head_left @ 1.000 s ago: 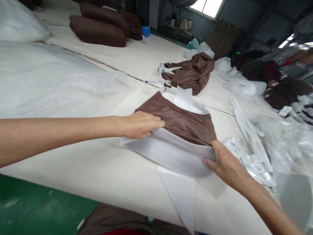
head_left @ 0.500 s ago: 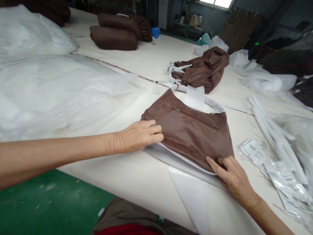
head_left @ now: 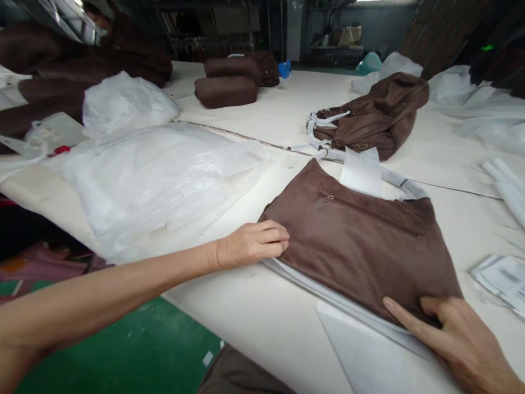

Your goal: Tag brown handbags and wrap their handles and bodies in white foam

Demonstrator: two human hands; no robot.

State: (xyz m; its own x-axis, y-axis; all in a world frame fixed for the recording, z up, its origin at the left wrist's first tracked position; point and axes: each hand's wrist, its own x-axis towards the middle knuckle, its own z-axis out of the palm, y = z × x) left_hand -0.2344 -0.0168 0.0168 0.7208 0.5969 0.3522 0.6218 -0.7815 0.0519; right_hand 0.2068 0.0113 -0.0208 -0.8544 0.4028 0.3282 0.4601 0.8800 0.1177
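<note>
Here at the near edge of the white-covered table (head_left: 250,298), a soft brown leather-look shoulder bag (head_left: 361,246) lies flat, its long zip facing up and its pale-wrapped strap (head_left: 402,182) toward the far edge. The left hand (head_left: 260,243) has its fingers curled together on the lower left corner, seemingly pinching it; the right hand (head_left: 463,334) sits at the lower right corner, thumb and forefinger apart on the surface, and whether its other fingers clamp the rim, I cannot tell. Under the bag's lower rim run thin white sheets (head_left: 365,345), one poking out toward the table's near edge. This one looks light and floppy, likely to sag and crease in the middle, the skin smooth enough to slide a little, so both lower corners look the sound places to take hold. What's inside it? Hidden. Toward the table's far edge slumps a fuller brown leather-look handbag (head_left: 381,120) with white-wrapped handles, its contents out of sight too. And over by the near left corner, a heap of cloudy clear plastic (head_left: 156,175) spreads wide, with nothing distinct showing inside.
</note>
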